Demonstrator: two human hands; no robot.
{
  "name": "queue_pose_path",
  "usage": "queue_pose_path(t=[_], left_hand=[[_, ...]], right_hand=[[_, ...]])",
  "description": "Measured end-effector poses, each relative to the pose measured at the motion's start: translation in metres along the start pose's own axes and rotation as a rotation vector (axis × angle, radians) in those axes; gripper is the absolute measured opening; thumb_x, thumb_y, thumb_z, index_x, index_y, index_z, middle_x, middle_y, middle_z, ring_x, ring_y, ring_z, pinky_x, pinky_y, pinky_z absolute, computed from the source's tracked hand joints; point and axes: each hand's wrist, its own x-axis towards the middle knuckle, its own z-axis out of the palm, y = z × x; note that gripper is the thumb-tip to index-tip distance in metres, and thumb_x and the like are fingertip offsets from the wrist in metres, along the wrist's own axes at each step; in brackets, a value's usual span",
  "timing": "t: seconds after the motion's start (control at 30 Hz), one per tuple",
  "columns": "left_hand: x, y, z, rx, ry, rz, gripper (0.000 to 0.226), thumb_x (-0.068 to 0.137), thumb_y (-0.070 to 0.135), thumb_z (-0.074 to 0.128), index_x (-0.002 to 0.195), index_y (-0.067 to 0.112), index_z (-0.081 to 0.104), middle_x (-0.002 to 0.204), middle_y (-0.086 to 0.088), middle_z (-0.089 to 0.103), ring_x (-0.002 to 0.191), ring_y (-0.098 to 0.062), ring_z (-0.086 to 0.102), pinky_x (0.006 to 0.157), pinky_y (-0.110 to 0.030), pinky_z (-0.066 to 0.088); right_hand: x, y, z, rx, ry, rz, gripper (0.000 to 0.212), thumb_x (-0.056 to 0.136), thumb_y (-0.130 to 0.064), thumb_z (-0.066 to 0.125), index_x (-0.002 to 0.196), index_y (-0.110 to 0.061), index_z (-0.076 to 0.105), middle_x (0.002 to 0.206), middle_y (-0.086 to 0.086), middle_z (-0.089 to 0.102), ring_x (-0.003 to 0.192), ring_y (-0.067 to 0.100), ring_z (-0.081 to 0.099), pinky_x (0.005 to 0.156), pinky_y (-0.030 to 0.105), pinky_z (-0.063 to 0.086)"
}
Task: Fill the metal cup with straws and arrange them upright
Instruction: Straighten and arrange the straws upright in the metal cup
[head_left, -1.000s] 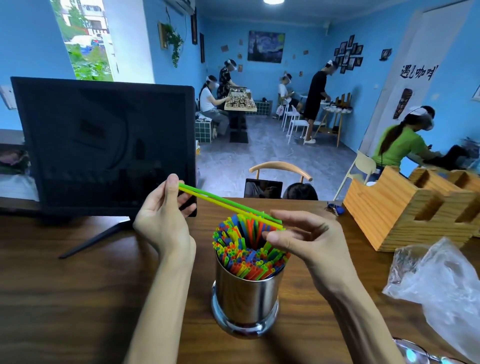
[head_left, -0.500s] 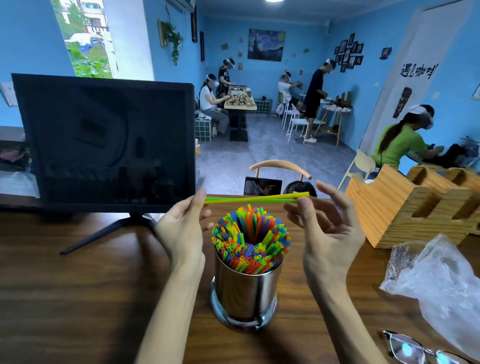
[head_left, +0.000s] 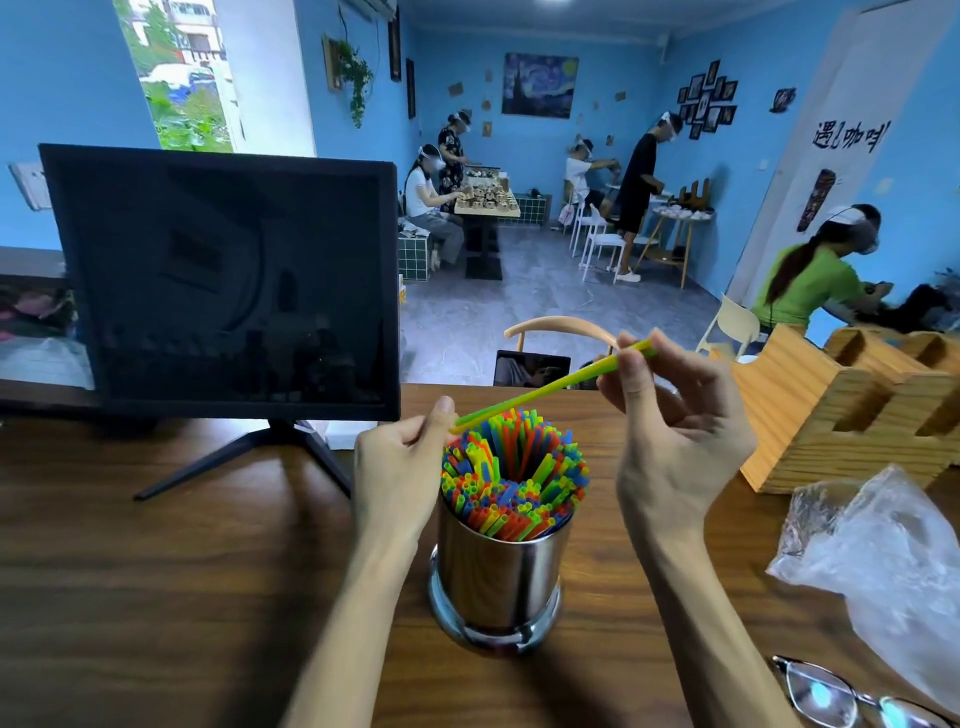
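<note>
Head view: standing on the wooden table (head_left: 156, 597), near its front edge, a metal cup (head_left: 498, 577) packed with upright multicoloured straws (head_left: 511, 480), open ends fanning outward round a small central gap. Crossing above the cup, tilting up toward the right, a pair of loose straws (head_left: 540, 389), one green and one yellow, lying side by side. Pinching the lower end between thumb and fingertips, just beside the cup's left rim, the left hand (head_left: 397, 475). Clamping the raised end between thumb and forefinger, the right hand (head_left: 675, 431), remaining fingers curling loosely, palm facing left. Hands held apart, one at each end of the loose pair, cup between the forearms.

Sitting behind the left hand on a splayed stand, a dark monitor (head_left: 223, 280). Resting at the right table edge, a slotted wooden rack (head_left: 831, 410); lying in front of it, a crumpled clear plastic bag (head_left: 878, 561); showing at the lower right corner, a pair of glasses (head_left: 847, 699). Showing beyond the table's far edge, a curved chair back (head_left: 561, 327). Working at other tables in the blue-walled room behind, several people.
</note>
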Motion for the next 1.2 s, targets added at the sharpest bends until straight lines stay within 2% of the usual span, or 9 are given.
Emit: queue_pose_path(t=[0.13, 0.3, 0.47, 0.53, 0.67, 0.9, 1.0, 1.1, 1.2], left_hand=[[-0.006, 0.003, -0.001, 0.028, -0.087, 0.022, 0.026, 0.094, 0.046, 0.067, 0.083, 0.027, 0.081, 0.081, 0.0, 0.079, 0.084, -0.01, 0.071, 0.087, -0.044, 0.057], [-0.009, 0.004, -0.005, 0.118, -0.078, 0.081, 0.029, 0.092, 0.05, 0.065, 0.076, 0.029, 0.077, 0.079, 0.006, 0.075, 0.078, -0.004, 0.065, 0.086, -0.047, 0.055], [-0.015, 0.018, -0.003, 0.273, -0.095, 0.388, 0.023, 0.087, 0.054, 0.068, 0.106, 0.045, 0.075, 0.112, 0.024, 0.068, 0.116, -0.004, 0.056, 0.104, -0.042, 0.046], [-0.018, 0.026, 0.001, 0.244, -0.248, 0.381, 0.025, 0.078, 0.061, 0.071, 0.1, 0.049, 0.075, 0.103, 0.028, 0.07, 0.111, 0.0, 0.06, 0.1, -0.039, 0.049], [-0.016, 0.027, 0.007, 0.147, -0.282, 0.345, 0.008, 0.08, 0.028, 0.085, 0.084, 0.033, 0.08, 0.083, 0.019, 0.076, 0.081, 0.001, 0.07, 0.078, -0.023, 0.055], [-0.007, 0.016, -0.004, 0.151, -0.325, 0.333, 0.026, 0.086, 0.017, 0.077, 0.099, 0.036, 0.066, 0.085, 0.012, 0.072, 0.086, -0.005, 0.066, 0.077, -0.017, 0.044], [-0.006, 0.022, -0.001, 0.157, -0.329, 0.361, 0.022, 0.081, 0.039, 0.075, 0.103, 0.034, 0.072, 0.101, 0.018, 0.072, 0.1, -0.004, 0.064, 0.086, -0.02, 0.046], [-0.009, 0.032, 0.006, -0.079, -0.293, 0.329, 0.027, 0.087, 0.055, 0.066, 0.108, 0.04, 0.075, 0.099, 0.014, 0.075, 0.088, -0.004, 0.063, 0.079, -0.023, 0.043], [-0.008, 0.046, 0.009, -0.254, -0.196, 0.378, 0.016, 0.096, 0.041, 0.064, 0.105, 0.034, 0.076, 0.092, 0.003, 0.078, 0.086, -0.008, 0.068, 0.077, -0.026, 0.046]], right_hand=[[0.014, -0.014, 0.006, -0.01, -0.036, -0.053, 0.018, 0.093, -0.001, 0.069, 0.104, -0.015, 0.065, 0.092, -0.008, 0.077, 0.086, 0.011, 0.077, 0.073, 0.034, 0.064], [0.028, -0.016, -0.005, -0.103, -0.092, -0.122, 0.021, 0.093, -0.01, 0.074, 0.111, -0.019, 0.07, 0.094, -0.007, 0.078, 0.088, 0.017, 0.077, 0.076, 0.039, 0.064], [0.015, -0.002, -0.002, -0.243, -0.328, -0.043, 0.027, 0.088, -0.008, 0.079, 0.111, -0.021, 0.072, 0.098, 0.009, 0.077, 0.081, 0.018, 0.077, 0.072, 0.041, 0.064], [0.009, 0.001, 0.002, -0.219, -0.354, 0.006, 0.026, 0.086, -0.009, 0.081, 0.107, -0.021, 0.073, 0.093, 0.007, 0.078, 0.08, 0.02, 0.077, 0.071, 0.043, 0.063], [0.008, -0.003, 0.005, -0.147, -0.391, 0.081, 0.021, 0.084, -0.007, 0.08, 0.097, -0.024, 0.074, 0.089, 0.002, 0.079, 0.077, 0.02, 0.077, 0.071, 0.038, 0.063], [0.03, -0.011, -0.019, 0.066, 0.003, 0.067, 0.013, 0.091, -0.021, 0.073, 0.093, -0.022, 0.06, 0.089, 0.0, 0.065, 0.068, 0.019, 0.07, 0.069, 0.033, 0.058], [0.023, -0.003, -0.019, 0.197, 0.048, 0.216, 0.02, 0.084, -0.027, 0.074, 0.094, -0.019, 0.059, 0.086, 0.001, 0.068, 0.073, 0.015, 0.068, 0.077, 0.033, 0.056], [0.009, 0.007, -0.017, 0.182, -0.085, 0.369, 0.021, 0.076, -0.024, 0.077, 0.09, -0.017, 0.064, 0.08, -0.005, 0.071, 0.077, 0.013, 0.064, 0.076, 0.025, 0.052], [-0.004, 0.016, -0.02, -0.088, -0.358, 0.385, 0.012, 0.078, -0.016, 0.08, 0.084, -0.013, 0.07, 0.079, -0.003, 0.071, 0.079, 0.009, 0.064, 0.075, 0.021, 0.052]])
